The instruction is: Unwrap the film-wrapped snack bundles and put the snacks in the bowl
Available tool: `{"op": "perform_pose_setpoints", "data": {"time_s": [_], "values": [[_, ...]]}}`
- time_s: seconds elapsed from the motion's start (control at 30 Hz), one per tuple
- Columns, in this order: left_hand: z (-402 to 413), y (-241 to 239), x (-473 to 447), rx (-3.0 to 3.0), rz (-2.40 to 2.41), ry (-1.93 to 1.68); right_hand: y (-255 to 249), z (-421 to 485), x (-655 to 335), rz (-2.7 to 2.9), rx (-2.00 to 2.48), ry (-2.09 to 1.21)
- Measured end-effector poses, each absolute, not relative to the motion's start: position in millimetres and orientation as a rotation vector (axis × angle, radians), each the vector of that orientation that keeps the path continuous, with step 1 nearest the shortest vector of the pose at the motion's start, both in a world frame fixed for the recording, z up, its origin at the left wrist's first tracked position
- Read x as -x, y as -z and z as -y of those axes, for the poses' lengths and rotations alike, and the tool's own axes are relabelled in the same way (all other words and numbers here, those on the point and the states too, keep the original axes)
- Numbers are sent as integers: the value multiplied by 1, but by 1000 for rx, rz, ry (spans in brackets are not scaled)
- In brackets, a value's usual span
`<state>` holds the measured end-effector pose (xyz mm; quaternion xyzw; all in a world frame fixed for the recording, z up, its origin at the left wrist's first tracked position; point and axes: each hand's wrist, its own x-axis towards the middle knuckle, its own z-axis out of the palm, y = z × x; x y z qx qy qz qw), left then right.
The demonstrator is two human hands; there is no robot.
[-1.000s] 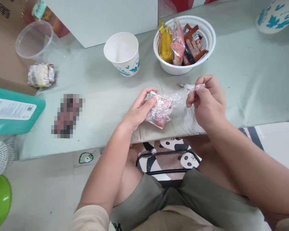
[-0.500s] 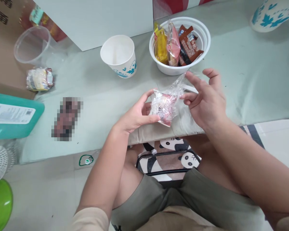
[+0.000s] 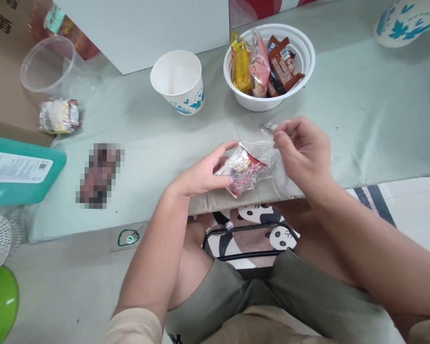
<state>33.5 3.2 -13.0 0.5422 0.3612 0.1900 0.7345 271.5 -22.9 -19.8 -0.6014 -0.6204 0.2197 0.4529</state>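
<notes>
Currently left hand (image 3: 202, 176) is gripping the crinkled red packet (image 3: 249, 167); right hand (image 3: 304, 150) is pinching clear film (image 3: 268, 126), white bowl (image 3: 309, 62) sitting beyond both.

Likely home or casual room; exact kind unclear. Cloth-covered surface (image 3: 380, 114) under fingers (image 3: 222, 182); bowl (image 3: 307, 59) of wrapped snacks, paper cup (image 3: 189, 101) beyond them; cardboard box (image 3: 10, 95) far left of them.
</notes>
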Motion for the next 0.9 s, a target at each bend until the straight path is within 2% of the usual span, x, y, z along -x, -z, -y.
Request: {"op": "perform_pose_setpoints", "data": {"time_s": [0.23,0.4,0.57,0.9], "values": [[-4,7,-30,-1120,-744,-289,19,17,-282,1356,1579,-503],[-1,18,-40,-1073,-809,-591,14,31,-272,1403,1371,-169],[-1,20,-49,-937,-822,-729,22,43,-251,1872,1279,-304],[-6,13,-58,-746,-994,-899,26,42,-248,1923,1089,-214]]}}
